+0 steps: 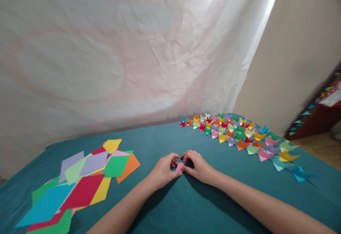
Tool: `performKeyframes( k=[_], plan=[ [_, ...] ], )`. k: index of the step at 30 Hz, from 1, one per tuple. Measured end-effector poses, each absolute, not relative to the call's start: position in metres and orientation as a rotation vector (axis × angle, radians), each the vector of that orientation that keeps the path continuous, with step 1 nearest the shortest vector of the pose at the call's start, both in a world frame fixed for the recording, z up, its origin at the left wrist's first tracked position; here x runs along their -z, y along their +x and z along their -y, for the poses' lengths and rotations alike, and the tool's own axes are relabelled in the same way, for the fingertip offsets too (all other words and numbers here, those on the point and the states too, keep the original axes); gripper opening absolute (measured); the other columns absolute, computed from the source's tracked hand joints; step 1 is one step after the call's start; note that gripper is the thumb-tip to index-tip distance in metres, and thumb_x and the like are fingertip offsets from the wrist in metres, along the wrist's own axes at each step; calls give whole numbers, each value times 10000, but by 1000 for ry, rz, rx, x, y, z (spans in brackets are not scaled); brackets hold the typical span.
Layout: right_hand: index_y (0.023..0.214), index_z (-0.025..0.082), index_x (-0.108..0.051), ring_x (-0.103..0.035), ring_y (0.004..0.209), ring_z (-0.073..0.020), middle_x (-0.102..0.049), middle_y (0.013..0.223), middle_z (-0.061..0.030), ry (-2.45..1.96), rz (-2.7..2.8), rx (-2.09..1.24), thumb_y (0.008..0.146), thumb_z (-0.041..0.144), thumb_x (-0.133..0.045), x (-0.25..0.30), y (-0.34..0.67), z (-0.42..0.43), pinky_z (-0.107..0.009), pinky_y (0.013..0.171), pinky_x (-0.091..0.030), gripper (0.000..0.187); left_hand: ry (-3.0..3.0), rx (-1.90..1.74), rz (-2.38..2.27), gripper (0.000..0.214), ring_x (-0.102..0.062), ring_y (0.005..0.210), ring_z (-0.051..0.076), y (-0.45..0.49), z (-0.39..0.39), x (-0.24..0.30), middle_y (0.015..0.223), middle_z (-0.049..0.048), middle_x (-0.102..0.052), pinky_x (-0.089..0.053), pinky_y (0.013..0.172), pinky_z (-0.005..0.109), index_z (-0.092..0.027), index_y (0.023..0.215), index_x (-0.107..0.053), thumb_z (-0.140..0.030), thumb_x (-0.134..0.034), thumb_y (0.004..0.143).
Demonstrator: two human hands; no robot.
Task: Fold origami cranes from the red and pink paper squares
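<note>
A small pink folded paper (180, 166) lies on the teal tablecloth (170, 205), pinched between both my hands. My left hand (163, 170) grips its left side with curled fingers. My right hand (197, 166) presses on its right side, fingers closed on the paper. Most of the paper is hidden under my fingers.
A loose spread of coloured paper squares (82, 184) lies at the left of the table. Rows of several small folded paper figures (239, 136) run along the right side. A white sheet (106, 49) hangs behind, and a beige wall (298, 56) stands at the right.
</note>
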State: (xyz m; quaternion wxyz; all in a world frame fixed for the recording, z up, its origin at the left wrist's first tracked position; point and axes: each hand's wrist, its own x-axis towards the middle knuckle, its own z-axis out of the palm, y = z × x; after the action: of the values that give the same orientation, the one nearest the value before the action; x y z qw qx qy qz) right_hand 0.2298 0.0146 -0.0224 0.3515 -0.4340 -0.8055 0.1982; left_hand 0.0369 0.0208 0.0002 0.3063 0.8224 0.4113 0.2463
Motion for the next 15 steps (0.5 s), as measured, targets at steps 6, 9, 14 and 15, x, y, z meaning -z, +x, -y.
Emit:
performKeyframes(
  k=[6,9,14,15],
  plan=[
    [804,174,-565,-539,707,-137,-611,758,3,-1062,1966,-785,818,294,-595,16,226,-13,-254,658,-410,124,1987,-753,-1066,302,-572,644,136,36,-21,5,742,7,-634,-438,612,241,-144,1016,-577,-261,-625,741],
    [849,160,-563,-534,679,-125,-605,752,5,-1018,1832,-943,820,352,-587,13,221,-15,-236,624,-414,195,1861,-856,-1091,274,-573,638,136,37,-22,7,728,12,-633,-437,605,240,-130,976,-595,-255,-631,734],
    [791,141,-615,-524,651,-124,-608,707,3,-1028,1786,-1045,822,412,-570,13,218,-18,-231,608,-400,276,1736,-980,-1079,294,-596,702,151,38,-23,9,781,35,-650,-451,641,249,-122,984,-592,-247,-648,724],
    [773,141,-625,-519,645,-124,-606,695,4,-1036,1792,-1037,827,421,-560,13,218,-18,-231,604,-394,292,1728,-984,-1070,285,-598,712,153,39,-22,10,794,40,-653,-453,648,250,-121,975,-593,-256,-647,730]
  ],
)
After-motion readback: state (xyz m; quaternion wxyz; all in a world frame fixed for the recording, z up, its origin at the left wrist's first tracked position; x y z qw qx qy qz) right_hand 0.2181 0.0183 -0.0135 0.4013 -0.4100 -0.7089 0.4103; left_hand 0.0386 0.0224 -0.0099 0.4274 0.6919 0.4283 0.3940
